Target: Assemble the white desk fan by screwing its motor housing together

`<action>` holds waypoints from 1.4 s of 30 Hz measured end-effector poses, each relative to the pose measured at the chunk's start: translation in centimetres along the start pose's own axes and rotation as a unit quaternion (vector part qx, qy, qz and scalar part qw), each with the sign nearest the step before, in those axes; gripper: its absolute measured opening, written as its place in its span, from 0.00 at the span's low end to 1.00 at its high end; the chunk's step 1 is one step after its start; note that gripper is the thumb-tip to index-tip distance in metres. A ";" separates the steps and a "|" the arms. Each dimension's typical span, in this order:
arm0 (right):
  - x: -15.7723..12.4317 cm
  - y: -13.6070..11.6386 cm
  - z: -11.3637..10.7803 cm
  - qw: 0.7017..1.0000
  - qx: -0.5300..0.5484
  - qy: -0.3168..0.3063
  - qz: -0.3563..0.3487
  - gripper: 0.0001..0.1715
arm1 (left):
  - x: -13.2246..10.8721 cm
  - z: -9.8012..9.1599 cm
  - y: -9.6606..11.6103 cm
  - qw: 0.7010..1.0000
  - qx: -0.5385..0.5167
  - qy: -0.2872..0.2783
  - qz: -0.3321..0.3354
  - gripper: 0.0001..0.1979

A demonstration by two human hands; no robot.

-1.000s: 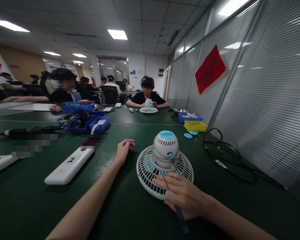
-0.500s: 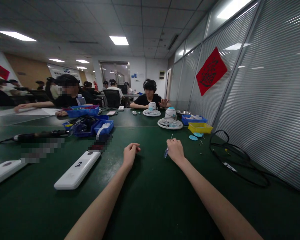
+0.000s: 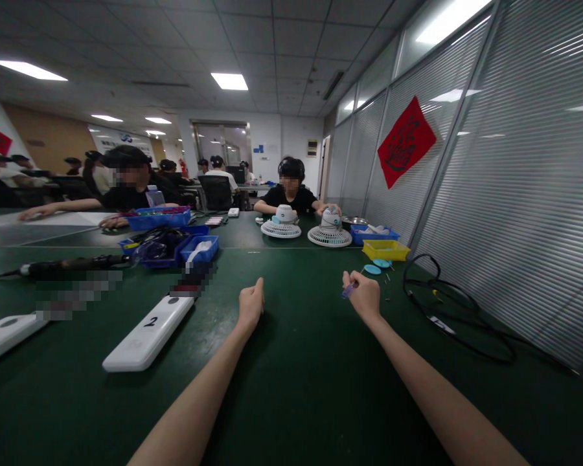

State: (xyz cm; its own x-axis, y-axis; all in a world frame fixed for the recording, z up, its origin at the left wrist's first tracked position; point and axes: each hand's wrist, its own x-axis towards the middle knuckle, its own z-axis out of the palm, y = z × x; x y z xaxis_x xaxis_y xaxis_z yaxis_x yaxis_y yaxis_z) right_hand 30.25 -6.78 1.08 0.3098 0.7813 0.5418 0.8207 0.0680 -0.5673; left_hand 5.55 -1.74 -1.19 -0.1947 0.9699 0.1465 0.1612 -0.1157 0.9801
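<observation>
My left hand (image 3: pixel 251 305) rests near the middle of the green table (image 3: pixel 291 388), its fingers curled in and its thumb up, with nothing visible in it. To the right, my right hand (image 3: pixel 363 294) is closed around a small screwdriver with a translucent purple handle (image 3: pixel 350 290); its shaft is mostly hidden. Beyond the hands stand two white fan heads, grille down, the left one (image 3: pixel 282 226) and the right one (image 3: pixel 330 234). Light blue discs (image 3: pixel 372 269) and small screws lie ahead and right of my right hand.
A person (image 3: pixel 291 188) across the table has a hand on the right fan head. A yellow bin (image 3: pixel 386 250) and blue bin (image 3: pixel 375 234) stand at the right. Black cable (image 3: pixel 466 349) loops nearby. Left are a white device (image 3: pixel 148 333) and blue bins (image 3: pixel 199 248).
My right hand has moved right with the screwdriver, which has turned in its grip. My left hand's fingers have curled in. The left fan head has shifted left and nearer, and the person's hand has come down.
</observation>
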 end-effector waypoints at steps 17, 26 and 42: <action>0.8 -2.3 2.6 0.997 0.065 -0.029 -0.038 0.15 | -0.6 -0.1 1.3 0.981 0.162 0.104 0.014 0.21; 3.5 -6.5 4.3 0.992 0.101 -0.055 0.049 0.26 | -0.9 -0.3 1.1 0.975 0.177 0.135 0.024 0.22; 5.2 -6.7 7.4 0.995 0.054 -0.071 0.044 0.19 | -0.4 -0.1 0.5 0.978 0.163 0.130 0.017 0.22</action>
State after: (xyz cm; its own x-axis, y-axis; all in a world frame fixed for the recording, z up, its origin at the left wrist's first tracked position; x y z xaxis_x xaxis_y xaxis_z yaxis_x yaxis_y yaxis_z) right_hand 22.80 1.43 3.12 0.3006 0.8662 0.3992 0.7347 0.0565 -0.6760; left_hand 5.60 -2.17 -0.73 -0.4159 0.8748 0.2483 0.4633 -0.0311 0.8857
